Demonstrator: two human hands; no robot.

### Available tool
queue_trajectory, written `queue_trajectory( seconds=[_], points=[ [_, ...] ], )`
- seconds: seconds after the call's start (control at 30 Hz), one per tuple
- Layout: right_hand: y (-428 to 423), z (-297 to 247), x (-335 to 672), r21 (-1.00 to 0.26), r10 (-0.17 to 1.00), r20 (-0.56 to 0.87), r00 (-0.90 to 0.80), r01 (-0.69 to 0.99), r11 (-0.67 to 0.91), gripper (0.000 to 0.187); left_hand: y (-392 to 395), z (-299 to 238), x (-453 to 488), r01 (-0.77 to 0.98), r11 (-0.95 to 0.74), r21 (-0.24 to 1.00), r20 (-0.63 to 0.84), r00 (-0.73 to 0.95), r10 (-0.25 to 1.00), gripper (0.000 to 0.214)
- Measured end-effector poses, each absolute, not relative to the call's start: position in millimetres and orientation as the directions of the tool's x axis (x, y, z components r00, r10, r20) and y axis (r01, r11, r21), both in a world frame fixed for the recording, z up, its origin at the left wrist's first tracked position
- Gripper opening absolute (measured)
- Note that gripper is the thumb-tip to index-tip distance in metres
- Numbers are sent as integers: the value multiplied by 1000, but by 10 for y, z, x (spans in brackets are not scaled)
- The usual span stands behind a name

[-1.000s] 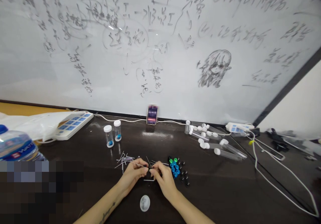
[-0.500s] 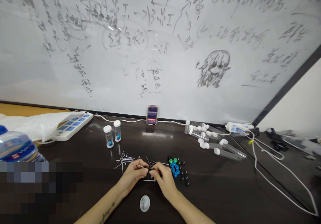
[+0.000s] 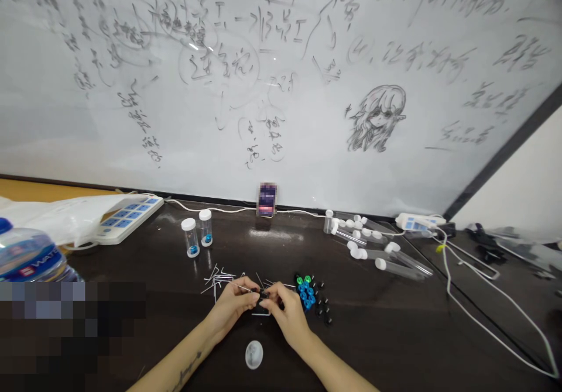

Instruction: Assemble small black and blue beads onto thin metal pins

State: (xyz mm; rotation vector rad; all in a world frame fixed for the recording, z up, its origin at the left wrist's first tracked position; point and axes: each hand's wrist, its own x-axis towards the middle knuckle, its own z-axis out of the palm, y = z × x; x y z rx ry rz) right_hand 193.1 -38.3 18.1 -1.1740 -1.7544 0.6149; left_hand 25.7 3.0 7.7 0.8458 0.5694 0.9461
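My left hand (image 3: pixel 232 306) and my right hand (image 3: pixel 285 310) meet over the dark table, fingertips pinched together. Between them sits a small black part (image 3: pixel 263 294) with a thin metal hex key (image 3: pixel 239 286) sticking out to the left; the left fingers pinch the key, the right fingers grip the black part. A scatter of small hex keys (image 3: pixel 218 277) lies just beyond my left hand. A heap of blue, green and black small parts (image 3: pixel 308 294) lies right of my right hand. A white round cap (image 3: pixel 253 354) rests between my forearms.
Two capped vials with blue parts (image 3: pixel 197 234) stand behind the keys. Several capped clear tubes (image 3: pixel 373 247) lie at the right. A power strip (image 3: pixel 129 215), plastic bag (image 3: pixel 61 216) and water bottle (image 3: pixel 26 254) are at the left. A white cable (image 3: pixel 483 316) runs along the right. A whiteboard (image 3: pixel 281 88) stands behind.
My fingertips have shifted slightly closer round the black part; the hands stay in the same spot.
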Motion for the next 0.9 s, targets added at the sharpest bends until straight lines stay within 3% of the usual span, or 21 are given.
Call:
queue_trajectory(
  seconds=[0.1, 0.3, 0.43, 0.57, 0.7, 0.8, 0.9],
  points=[
    [-378, 184, 1938, -804, 925, 349, -152, 459, 379, 11, 28, 83, 260, -460, 319, 828, -66, 486, 872, 17],
    [-395, 190, 1915, -715, 858, 490, -153, 492, 496, 4, 34, 86, 261, -476, 320, 819, -67, 475, 877, 16],
    [-383, 172, 1930, -783, 910, 387, -146, 469, 408, 3, 19, 96, 262, -473, 315, 823, -53, 489, 871, 16],
    [-367, 168, 1938, -836, 933, 307, -189, 415, 359, 18, 6, 117, 271, -464, 289, 837, -31, 487, 873, 18],
    [-375, 166, 1920, -780, 912, 383, -146, 477, 404, 4, 15, 136, 274, -455, 273, 848, -41, 457, 888, 18],
    [-383, 156, 1907, -778, 904, 418, -89, 479, 407, 11, 23, 140, 274, -445, 281, 851, -59, 450, 891, 19],
    [-382, 158, 1902, -772, 890, 450, -68, 472, 426, 6, 23, 142, 277, -449, 273, 850, -50, 449, 892, 17]
  ],
)
